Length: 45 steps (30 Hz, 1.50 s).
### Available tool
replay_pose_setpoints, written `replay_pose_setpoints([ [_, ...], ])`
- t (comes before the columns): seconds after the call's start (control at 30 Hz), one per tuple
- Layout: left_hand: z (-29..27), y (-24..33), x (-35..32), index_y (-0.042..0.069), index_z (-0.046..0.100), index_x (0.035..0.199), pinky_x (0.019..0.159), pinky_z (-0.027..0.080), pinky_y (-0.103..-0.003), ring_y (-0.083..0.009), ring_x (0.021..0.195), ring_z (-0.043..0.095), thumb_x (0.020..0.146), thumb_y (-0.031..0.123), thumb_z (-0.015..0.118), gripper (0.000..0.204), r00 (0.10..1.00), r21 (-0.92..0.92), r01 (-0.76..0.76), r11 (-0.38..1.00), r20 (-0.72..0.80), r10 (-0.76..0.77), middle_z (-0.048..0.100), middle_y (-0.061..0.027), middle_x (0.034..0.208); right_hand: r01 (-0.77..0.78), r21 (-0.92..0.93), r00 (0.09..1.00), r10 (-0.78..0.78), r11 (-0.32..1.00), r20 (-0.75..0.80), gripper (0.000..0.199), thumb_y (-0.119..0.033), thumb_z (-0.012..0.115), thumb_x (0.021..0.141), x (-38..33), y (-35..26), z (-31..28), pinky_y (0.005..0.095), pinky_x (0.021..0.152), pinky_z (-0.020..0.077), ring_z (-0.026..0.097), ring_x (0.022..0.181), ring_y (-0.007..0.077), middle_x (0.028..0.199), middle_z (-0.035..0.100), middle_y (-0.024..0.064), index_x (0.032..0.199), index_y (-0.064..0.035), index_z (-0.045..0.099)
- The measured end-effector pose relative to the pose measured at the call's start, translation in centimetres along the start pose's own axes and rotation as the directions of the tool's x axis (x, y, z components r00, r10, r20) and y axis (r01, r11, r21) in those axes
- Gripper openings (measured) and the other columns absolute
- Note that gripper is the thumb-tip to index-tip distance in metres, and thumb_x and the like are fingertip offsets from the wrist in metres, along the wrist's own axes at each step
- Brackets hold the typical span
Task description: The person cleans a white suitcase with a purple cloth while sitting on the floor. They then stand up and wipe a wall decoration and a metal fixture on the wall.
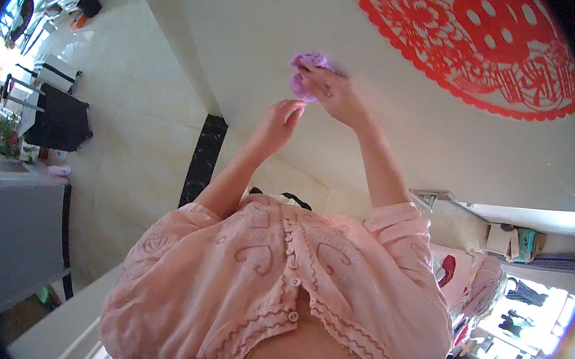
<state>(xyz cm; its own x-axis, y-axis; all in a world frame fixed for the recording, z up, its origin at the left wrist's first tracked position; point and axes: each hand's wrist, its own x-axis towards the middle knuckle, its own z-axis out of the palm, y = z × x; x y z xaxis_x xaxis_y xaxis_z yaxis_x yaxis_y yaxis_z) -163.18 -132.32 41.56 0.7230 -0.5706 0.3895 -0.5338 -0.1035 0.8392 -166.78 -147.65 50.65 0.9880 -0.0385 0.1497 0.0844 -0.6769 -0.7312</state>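
Observation:
A crumpled purple cloth (311, 58) is up against a white door panel (259, 45) in front of me. My right hand (333, 95) is closed over the cloth, with its fingers pressing into the folds. Just below and to the left, my left hand (282, 124) has its fingertips pinched together at the cloth's lower end. Part of the cloth is hidden behind my right hand.
A round red paper-cut (480, 46) decorates the panel at upper right. Below it sits a metal door handle (435, 195). To the left are a dark doorway strip (204, 158), a black suitcase (61, 118) and a grey-covered piece of furniture (10, 222).

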Motion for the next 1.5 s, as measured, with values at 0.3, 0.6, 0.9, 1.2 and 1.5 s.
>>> replay_pose_setpoints([
  [0.3,-4.1,0.6,5.6,0.003,0.064,0.104,0.08,0.05,-0.032,-0.0263,0.096,0.064,0.089,0.013,0.055,0.019,0.976,-0.151,-0.033,0.988,0.208,0.065,0.066,-0.0137,0.102,-0.058,0.104,0.994,0.067,0.993,-0.09,0.034,-0.017,0.048,0.095,-3.2,1.2,-0.7,0.0306,0.092,0.0439,0.055,0.108,0.0153,0.117,0.061,0.0056,0.128,-0.0047,0.049],
  [0.6,-5.3,-3.9,6.4,0.002,0.064,0.103,0.079,0.049,-0.03,-0.0221,0.089,0.065,0.088,0.012,0.057,0.019,0.894,-0.195,-0.204,0.959,0.361,0.264,0.066,-0.0128,0.1,-0.233,0.222,0.919,0.289,0.947,-0.268,0.029,-0.019,0.053,0.093,-6.1,-2.6,-2.3,0.03,0.086,0.0459,0.056,0.1,0.0135,0.111,0.063,0.0031,0.119,-0.0076,0.059],
  [0.9,-12.4,-9.1,10.7,-0.001,0.061,0.093,0.06,0.046,-0.028,-0.0134,0.066,0.059,0.089,0.015,0.056,0.017,0.991,-0.083,0.062,0.995,0.12,-0.051,0.064,-0.0126,0.075,0.008,0.12,0.993,0.006,0.993,-0.12,0.035,-0.02,0.052,0.093,7.6,-8.2,2.8,0.0312,0.085,0.0481,0.058,0.102,0.0155,0.118,0.059,0.007,0.125,-0.0066,0.052],
  [1.2,-12.4,-8.1,11.4,-0.003,0.061,0.089,0.07,0.049,-0.027,-0.0156,0.077,0.065,0.094,0.013,0.047,0.021,0.996,-0.277,0.086,0.957,0.042,-0.077,0.066,-0.0089,0.079,-0.064,0.292,0.965,0.134,0.954,-0.226,0.037,-0.017,0.047,0.096,-2.2,-3.9,-1.1,0.0302,0.092,0.0422,0.055,0.106,0.0151,0.117,0.061,0.0058,0.131,-0.0051,0.043],
  [1.5,-12.5,-7.5,11.2,-0.003,0.059,0.091,0.072,0.049,-0.028,-0.0165,0.076,0.065,0.095,0.015,0.047,0.022,0.986,-0.164,0.166,0.972,0.015,-0.166,0.066,-0.0092,0.08,-0.154,0.283,0.899,0.253,0.947,-0.356,0.036,-0.025,0.05,0.095,-9.0,-3.4,-4.7,0.0314,0.092,0.0435,0.054,0.109,0.0164,0.116,0.06,0.0086,0.122,-0.0016,0.051],
])
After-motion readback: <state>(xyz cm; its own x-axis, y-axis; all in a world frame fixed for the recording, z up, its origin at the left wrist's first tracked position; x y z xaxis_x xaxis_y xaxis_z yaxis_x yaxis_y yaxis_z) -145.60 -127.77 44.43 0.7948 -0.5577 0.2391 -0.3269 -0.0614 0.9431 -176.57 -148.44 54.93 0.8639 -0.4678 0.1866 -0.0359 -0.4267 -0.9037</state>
